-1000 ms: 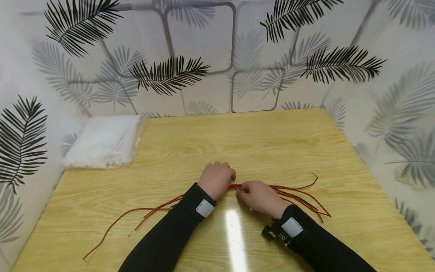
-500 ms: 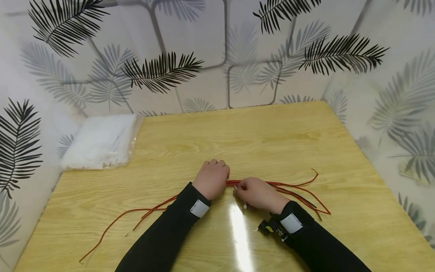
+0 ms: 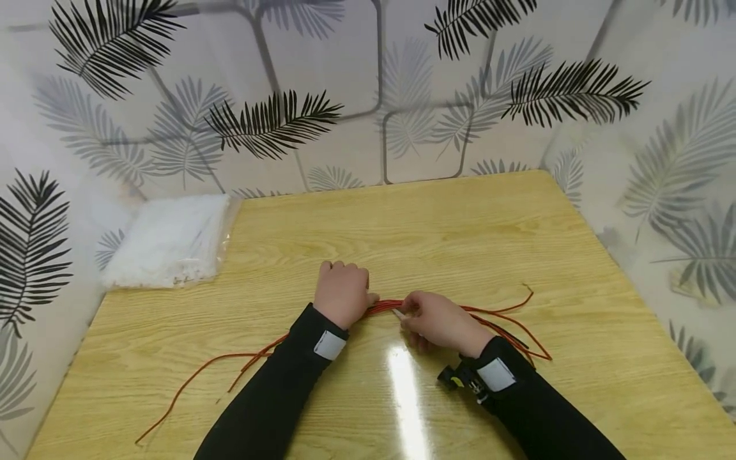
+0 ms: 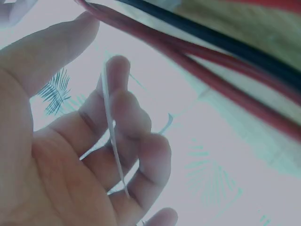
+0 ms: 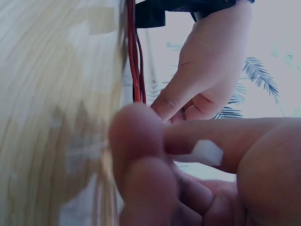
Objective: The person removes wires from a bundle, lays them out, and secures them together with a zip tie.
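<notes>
Several thin red wires and a black one lie in a loose bundle (image 3: 384, 307) across the table. My right hand (image 3: 441, 322) pinches a white cable tie (image 5: 208, 153) beside the bundle; its blocky head shows between thumb and finger in the right wrist view. My left hand (image 3: 343, 295) is left of it, the thumb tip at the red wires (image 4: 207, 70). In the left wrist view its other fingers are loosely bent below the wires, with the thin white strap (image 4: 115, 141) running across them. The head view hides the left fingers' undersides.
A clear plastic bag (image 3: 172, 239) of white contents lies at the table's back left corner. Loose wire ends spread left (image 3: 184, 390) and right (image 3: 526, 329). Leaf-patterned covering (image 3: 339, 140) rises behind the wooden table (image 3: 448, 236).
My left hand has shifted left along the wires, and its thumb now stretches toward the bundle. My right hand stays near the bundle and has turned slightly; the tie's pale tip shows at the wires.
</notes>
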The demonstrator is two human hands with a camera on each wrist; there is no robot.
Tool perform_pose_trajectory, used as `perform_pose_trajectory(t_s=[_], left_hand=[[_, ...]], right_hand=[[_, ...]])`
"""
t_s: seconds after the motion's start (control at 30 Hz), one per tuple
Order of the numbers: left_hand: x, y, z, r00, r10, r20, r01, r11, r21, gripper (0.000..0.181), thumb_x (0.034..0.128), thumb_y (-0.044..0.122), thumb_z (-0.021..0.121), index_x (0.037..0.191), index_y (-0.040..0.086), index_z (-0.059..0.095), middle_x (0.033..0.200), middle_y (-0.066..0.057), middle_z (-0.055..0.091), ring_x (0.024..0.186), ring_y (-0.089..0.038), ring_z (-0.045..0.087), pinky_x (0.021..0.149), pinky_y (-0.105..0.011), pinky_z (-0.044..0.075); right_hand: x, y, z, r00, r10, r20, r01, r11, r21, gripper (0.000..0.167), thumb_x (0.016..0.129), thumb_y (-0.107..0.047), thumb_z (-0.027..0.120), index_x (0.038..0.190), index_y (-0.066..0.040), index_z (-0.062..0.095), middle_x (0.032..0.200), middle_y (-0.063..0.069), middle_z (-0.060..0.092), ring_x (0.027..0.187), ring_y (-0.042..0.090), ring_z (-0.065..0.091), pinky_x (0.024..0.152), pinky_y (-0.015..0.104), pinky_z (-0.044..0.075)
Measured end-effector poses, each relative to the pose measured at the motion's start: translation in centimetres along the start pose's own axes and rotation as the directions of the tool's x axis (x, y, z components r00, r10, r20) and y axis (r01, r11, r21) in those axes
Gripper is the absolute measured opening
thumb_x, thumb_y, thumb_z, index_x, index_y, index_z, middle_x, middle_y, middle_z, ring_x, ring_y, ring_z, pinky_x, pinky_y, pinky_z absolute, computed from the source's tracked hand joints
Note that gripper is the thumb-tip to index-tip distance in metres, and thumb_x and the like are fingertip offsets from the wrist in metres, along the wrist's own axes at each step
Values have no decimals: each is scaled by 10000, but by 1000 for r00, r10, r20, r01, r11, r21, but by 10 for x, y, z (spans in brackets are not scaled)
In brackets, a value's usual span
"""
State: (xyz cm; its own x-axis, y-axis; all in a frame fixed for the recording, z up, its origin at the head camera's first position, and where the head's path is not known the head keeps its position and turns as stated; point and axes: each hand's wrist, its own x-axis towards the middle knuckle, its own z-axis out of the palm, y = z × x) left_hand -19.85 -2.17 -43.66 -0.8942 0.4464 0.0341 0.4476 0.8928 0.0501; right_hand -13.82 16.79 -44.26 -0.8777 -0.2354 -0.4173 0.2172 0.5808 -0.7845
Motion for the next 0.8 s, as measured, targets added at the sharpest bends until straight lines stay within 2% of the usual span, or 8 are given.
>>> perform_pose_trajectory(t_s=[0.1, 0.27, 0.4, 0.47, 0.53, 0.63, 0.7, 0.8], left_hand=[[-1, -5, -7, 999, -44, -10, 44, 999, -4, 296, 826, 468, 794, 706, 220, 686, 723, 19, 596, 749, -238, 552, 838, -445, 402], [-2, -14, -18, 994, -107, -9, 107, 994, -33, 293, 818, 413, 819, 651, 226, 668, 652, 42, 588, 704, -226, 571, 829, -455, 417], [-2, -17, -22, 994, -111, 0, 111, 988, -108, 281, 840, 385, 809, 674, 224, 650, 620, 78, 593, 656, -171, 579, 852, -479, 438], [-1, -17, -22, 995, -98, -5, 96, 981, -167, 252, 858, 370, 796, 714, 220, 653, 642, 98, 617, 646, -133, 585, 822, -455, 467], [0, -15, -20, 996, -85, -9, 80, 966, -245, 223, 877, 350, 782, 763, 208, 653, 688, 107, 639, 643, -101, 583, 745, -382, 488], [2, -11, -17, 997, -69, -20, 57, 928, -367, 200, 899, 323, 764, 806, 192, 646, 719, 88, 645, 616, -93, 560, 586, -292, 456], [3, -7, -15, 998, -61, -35, 40, 899, -436, 192, 911, 304, 754, 821, 186, 632, 720, 74, 628, 600, -102, 533, 540, -265, 422], [4, -3, -13, 996, -46, -80, 1, 871, -491, 185, 926, 291, 737, 821, 190, 623, 708, 69, 606, 593, -111, 511, 526, -259, 400]], right_hand=[[1, 1, -1, 999, -34, 12, 34, 997, 63, 134, 996, -147, 624, 1077, -43, 600, 719, 126, 665, 539, 228, 641, 523, 350, 552], [0, 4, -4, 991, -109, 77, 100, 988, 120, 153, 1019, -158, 571, 1006, -17, 627, 820, 121, 696, 600, 233, 676, 559, 335, 560], [2, 5, -5, 986, -135, 99, 115, 975, 188, 256, 1048, -236, 495, 1033, -26, 641, 943, 102, 730, 687, 254, 711, 569, 310, 540], [4, 5, -6, 980, -163, 113, 131, 961, 243, 340, 1071, -285, 417, 1087, -18, 627, 1022, 124, 736, 739, 266, 724, 584, 310, 538], [6, 5, -6, 972, -196, 131, 152, 945, 289, 394, 1079, -295, 347, 1154, 1, 595, 1104, 156, 728, 787, 275, 733, 600, 317, 543], [10, 4, -4, 958, -248, 146, 191, 928, 320, 364, 1078, -248, 350, 1236, 21, 539, 1194, 193, 697, 827, 284, 734, 620, 346, 560], [13, 2, -3, 956, -265, 127, 217, 927, 306, 321, 1078, -220, 407, 1243, 25, 532, 1185, 195, 697, 809, 288, 731, 610, 361, 566], [17, -2, -1, 960, -274, 63, 249, 933, 261, 279, 1067, -213, 493, 1208, 20, 551, 1091, 184, 719, 741, 300, 718, 574, 362, 558]])
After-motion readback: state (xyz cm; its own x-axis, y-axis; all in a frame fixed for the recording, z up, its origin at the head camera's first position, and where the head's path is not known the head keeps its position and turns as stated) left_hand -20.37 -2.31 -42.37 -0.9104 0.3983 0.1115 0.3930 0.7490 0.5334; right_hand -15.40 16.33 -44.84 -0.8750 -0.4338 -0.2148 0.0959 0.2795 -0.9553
